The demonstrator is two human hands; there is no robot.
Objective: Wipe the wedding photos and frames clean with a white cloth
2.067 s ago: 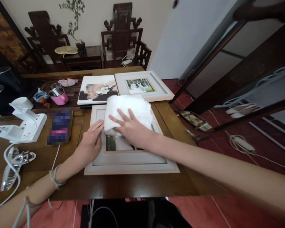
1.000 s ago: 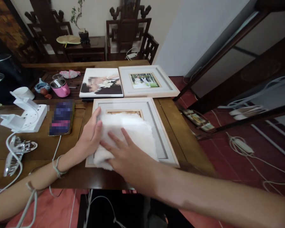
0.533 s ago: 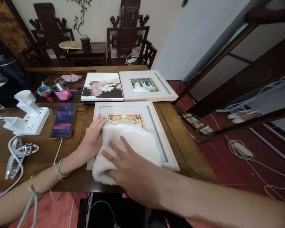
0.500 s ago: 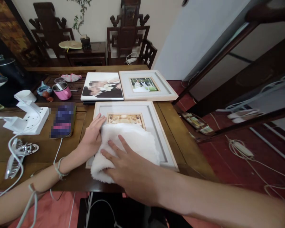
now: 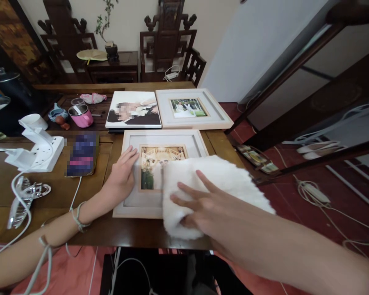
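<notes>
A light-wood picture frame (image 5: 132, 211) lies flat at the table's front edge, its inset photo partly covered. My left hand (image 5: 123, 172) rests on the frame's left border with fingers stretched out. White and fluffy, a cloth (image 5: 227, 176) drapes over the right part of the frame and past its right side. My right hand (image 5: 199, 205) presses on this cloth, fingers spread on top and the thumb tucked at its folded edge. The frame's lower right corner is hidden under cloth and hand.
Behind lie a second frame (image 5: 219, 119) and a white-edged photo panel (image 5: 133, 110). To the left are a phone (image 5: 81, 155), a white power strip (image 5: 46, 155), a clear hair claw (image 5: 20, 205), a pink mug (image 5: 81, 116) and loose cables. The wooden table (image 5: 227, 147) ends at the right.
My right hand has slid the cloth to the right across the frame, uncovering more of the photo. My left hand has stayed on the left border.
</notes>
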